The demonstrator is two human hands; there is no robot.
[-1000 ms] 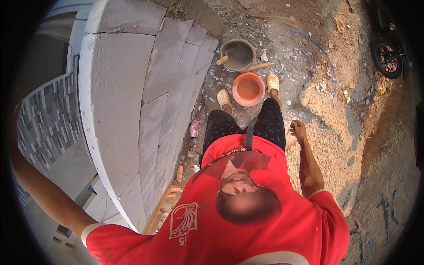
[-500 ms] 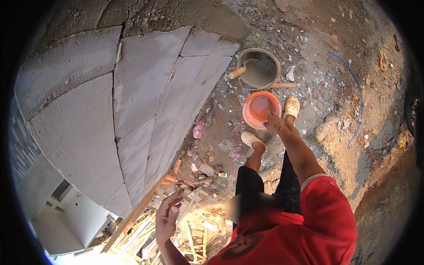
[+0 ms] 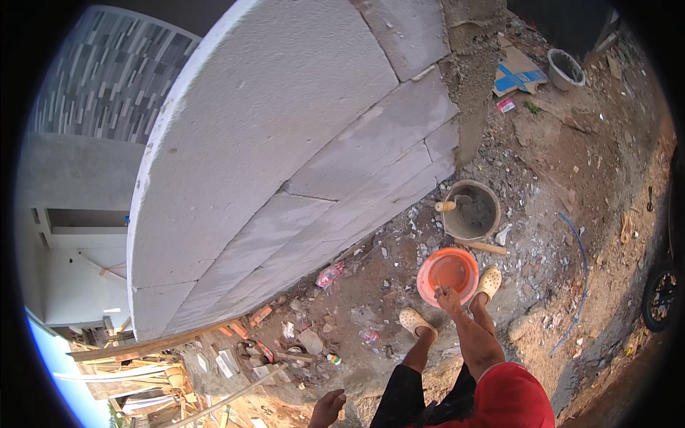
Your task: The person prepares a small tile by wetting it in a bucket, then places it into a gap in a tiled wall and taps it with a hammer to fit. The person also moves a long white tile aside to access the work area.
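Note:
My right hand [image 3: 448, 301] reaches down over the near rim of an orange bucket [image 3: 424, 274] that has reddish-brown liquid inside. Its fingers are drawn together; whether they grip the rim or something small, I cannot make out. Low in the view, my left hand [image 3: 329, 409] hangs with fingers curled in and nothing visible in them. Just beyond the orange bucket stands a mortar bucket [image 3: 497, 214] with grey mortar [image 3: 477, 207] in it. A trowel's wooden handle [image 3: 445, 206] juts over its left rim. Another wooden handle [image 3: 486, 247] lies between the two buckets.
A block wall [image 3: 285, 164] rises on the left. My feet, in cream clogs [image 3: 412, 322], stand on rubble-strewn ground. A blue hose [image 3: 581, 250] and a wheel [image 3: 660, 296] are at right. Farther off are cardboard [image 3: 515, 71] and a pale bucket [image 3: 566, 70]. Lumber [image 3: 153, 381] lies lower left.
The view has shifted, so the wall's top edge and the far pale bucket now show. My left hand has lowered and its fingers have curled in. My right hand stays by the orange bucket.

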